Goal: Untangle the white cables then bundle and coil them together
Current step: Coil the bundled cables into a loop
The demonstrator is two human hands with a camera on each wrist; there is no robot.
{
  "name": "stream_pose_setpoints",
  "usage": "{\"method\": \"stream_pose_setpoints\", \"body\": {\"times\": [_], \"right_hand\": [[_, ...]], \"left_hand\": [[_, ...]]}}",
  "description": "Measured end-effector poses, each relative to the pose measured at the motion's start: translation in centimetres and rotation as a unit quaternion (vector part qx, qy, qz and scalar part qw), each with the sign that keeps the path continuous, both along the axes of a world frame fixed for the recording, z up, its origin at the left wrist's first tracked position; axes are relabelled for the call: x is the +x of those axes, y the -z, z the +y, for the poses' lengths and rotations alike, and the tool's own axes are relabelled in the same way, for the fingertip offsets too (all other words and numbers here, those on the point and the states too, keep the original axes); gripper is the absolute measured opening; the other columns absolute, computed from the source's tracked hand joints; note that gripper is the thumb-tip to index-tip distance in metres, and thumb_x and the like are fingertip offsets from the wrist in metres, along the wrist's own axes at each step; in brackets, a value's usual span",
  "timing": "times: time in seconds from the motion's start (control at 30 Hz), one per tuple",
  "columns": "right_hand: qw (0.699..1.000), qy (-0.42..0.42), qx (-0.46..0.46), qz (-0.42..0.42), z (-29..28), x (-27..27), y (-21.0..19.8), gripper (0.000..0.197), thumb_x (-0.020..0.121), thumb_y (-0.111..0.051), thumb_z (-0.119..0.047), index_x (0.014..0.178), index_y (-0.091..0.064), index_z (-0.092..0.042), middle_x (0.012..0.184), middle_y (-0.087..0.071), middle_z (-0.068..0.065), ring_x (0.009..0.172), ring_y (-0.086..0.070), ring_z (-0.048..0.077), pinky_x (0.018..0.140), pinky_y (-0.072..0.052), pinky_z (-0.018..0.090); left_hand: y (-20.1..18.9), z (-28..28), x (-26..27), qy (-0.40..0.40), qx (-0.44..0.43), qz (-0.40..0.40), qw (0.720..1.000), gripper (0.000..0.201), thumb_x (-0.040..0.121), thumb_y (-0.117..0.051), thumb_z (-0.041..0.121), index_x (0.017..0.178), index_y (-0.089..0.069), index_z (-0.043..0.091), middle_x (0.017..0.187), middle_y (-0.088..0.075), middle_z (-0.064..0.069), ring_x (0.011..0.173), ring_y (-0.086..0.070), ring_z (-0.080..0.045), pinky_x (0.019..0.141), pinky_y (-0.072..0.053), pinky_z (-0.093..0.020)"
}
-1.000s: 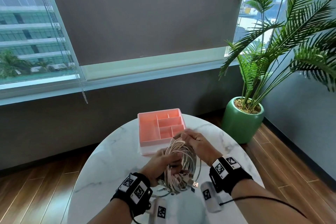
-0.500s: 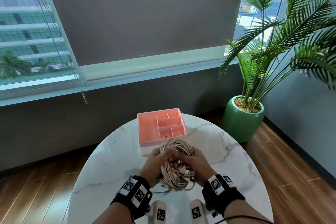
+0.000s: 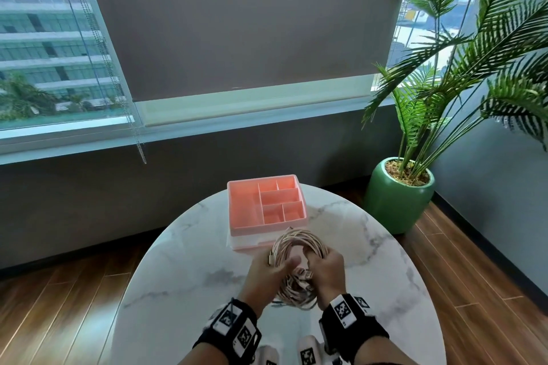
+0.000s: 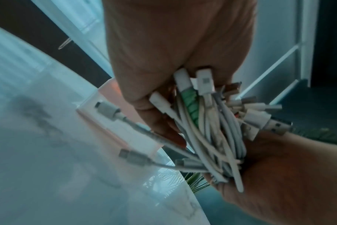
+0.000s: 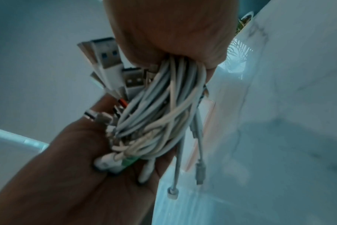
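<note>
Cables [image 3: 298,249] coiled, both hands' fingers [image 3: 292,262] clenched round them; pink organizer [image 3: 267,204] just behind.

The white cables [image 3: 296,249] form one thick coiled bundle, held upright above the table near the pink organizer. Loose plug ends stick out at its lower part, and one cable wears a green spiral wrap.

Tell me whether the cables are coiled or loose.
Coiled. The cables form one round loop, gripped by the left hand and right hand above the table. A few plug ends hang loose.
</note>
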State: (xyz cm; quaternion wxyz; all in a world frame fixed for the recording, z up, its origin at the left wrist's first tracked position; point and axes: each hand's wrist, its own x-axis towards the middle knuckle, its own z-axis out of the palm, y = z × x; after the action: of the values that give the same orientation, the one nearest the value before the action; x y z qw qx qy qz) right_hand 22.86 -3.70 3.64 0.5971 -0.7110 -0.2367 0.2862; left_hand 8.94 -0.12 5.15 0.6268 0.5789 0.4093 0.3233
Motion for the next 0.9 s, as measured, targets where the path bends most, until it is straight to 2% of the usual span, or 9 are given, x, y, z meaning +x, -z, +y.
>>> {"method": "stream_pose_setpoints", "body": {"times": [0.07,0.17,0.3,0.43,0.57,0.7,0.77,0.83,0.9], "right_hand": [[1.0,0.0,-0.011,0.004,-0.3,-0.5,1.0,0.013,0.08,-0.073,-0.014,0.071,-0.07,-0.006,0.056,-0.064,0.0,0.051,-0.055,0.018,0.058,-0.051,0.042],[1.0,-0.024,-0.016,-0.011,-1.0,-1.1,2.1,0.009,0.083,-0.072,-0.015,0.08,-0.071,-0.008,0.067,-0.071,0.006,0.059,-0.063,0.024,0.064,-0.055,0.045],[0.995,-0.081,-0.027,-0.051,-2.2,-1.9,2.6,0.012,0.086,-0.071,-0.022,0.09,-0.071,-0.01,0.076,-0.074,0.004,0.069,-0.068,0.018,0.069,-0.054,0.036],[0.988,-0.101,-0.069,-0.099,-3.0,-2.3,3.4,0.01,0.088,-0.069,-0.02,0.088,-0.068,-0.009,0.067,-0.064,-0.003,0.059,-0.057,0.011,0.058,-0.044,0.023],[0.987,-0.067,-0.088,-0.119,-3.3,-3.4,3.3,0.012,0.088,-0.069,-0.018,0.091,-0.068,-0.006,0.077,-0.069,0.005,0.071,-0.064,0.022,0.066,-0.046,0.028],[0.997,-0.039,-0.063,-0.021,-2.8,-4.6,3.1,0.018,0.078,-0.071,-0.025,0.079,-0.071,-0.006,0.066,-0.069,0.01,0.065,-0.066,0.031,0.066,-0.054,0.045],[0.998,-0.032,-0.055,0.02,-2.3,-4.8,3.4,0.023,0.069,-0.069,-0.03,0.074,-0.072,-0.008,0.067,-0.072,0.013,0.067,-0.07,0.037,0.066,-0.056,0.05],[0.998,-0.038,-0.053,0.017,-1.9,-4.8,3.6,0.026,0.068,-0.067,-0.031,0.073,-0.071,-0.006,0.066,-0.071,0.015,0.064,-0.068,0.033,0.064,-0.055,0.049],[0.998,-0.035,-0.051,0.004,-1.5,-4.4,3.6,0.027,0.069,-0.067,-0.031,0.073,-0.07,-0.005,0.067,-0.07,0.017,0.062,-0.066,0.031,0.062,-0.054,0.046]], "left_hand": [[0.7,0.1,0.2,-0.029,0.067,0.041,0.997,0.007,0.085,-0.075,0.015,0.087,-0.073,0.009,0.075,-0.073,-0.012,0.065,-0.064,-0.016,0.067,-0.056,-0.039],[1.7,0.3,-0.1,-0.039,0.102,0.095,0.989,0.007,0.086,-0.064,0.003,0.084,-0.069,0.008,0.065,-0.064,0.0,0.058,-0.053,-0.01,0.058,-0.045,-0.027],[3.3,-0.3,-0.7,-0.063,0.108,0.14,0.982,0.008,0.092,-0.058,0.009,0.091,-0.061,0.017,0.077,-0.065,0.001,0.067,-0.055,-0.011,0.06,-0.043,-0.023],[4.7,-1.4,-1.5,-0.023,0.077,0.169,0.982,0.004,0.099,-0.052,0.015,0.095,-0.052,0.013,0.085,-0.059,-0.001,0.071,-0.051,-0.011,0.065,-0.042,-0.027],[4.5,-1.2,-2.8,0.029,0.088,0.171,0.981,0.003,0.099,-0.052,0.014,0.095,-0.052,0.014,0.08,-0.057,0.004,0.066,-0.049,-0.004,0.056,-0.039,-0.014],[3.7,0.1,-3.8,0.041,0.111,0.162,0.98,0.019,0.096,-0.058,0.019,0.077,-0.055,0.016,0.063,-0.053,0.007,0.046,-0.043,0.004,0.047,-0.033,-0.014],[3.7,0.6,-4.1,0.014,0.095,0.14,0.985,0.022,0.095,-0.062,0.02,0.075,-0.057,0.014,0.062,-0.053,0.005,0.045,-0.042,0.004,0.047,-0.034,-0.016],[3.9,0.8,-4.1,-0.001,0.092,0.124,0.988,0.023,0.095,-0.065,0.029,0.079,-0.058,0.013,0.065,-0.055,0.006,0.049,-0.044,0.003,0.05,-0.036,-0.017],[4.1,1.0,-4.2,0.006,0.091,0.107,0.99,0.036,0.092,-0.064,0.047,0.081,-0.06,0.013,0.065,-0.057,0.007,0.05,-0.047,0.005,0.052,-0.038,-0.016]]}}
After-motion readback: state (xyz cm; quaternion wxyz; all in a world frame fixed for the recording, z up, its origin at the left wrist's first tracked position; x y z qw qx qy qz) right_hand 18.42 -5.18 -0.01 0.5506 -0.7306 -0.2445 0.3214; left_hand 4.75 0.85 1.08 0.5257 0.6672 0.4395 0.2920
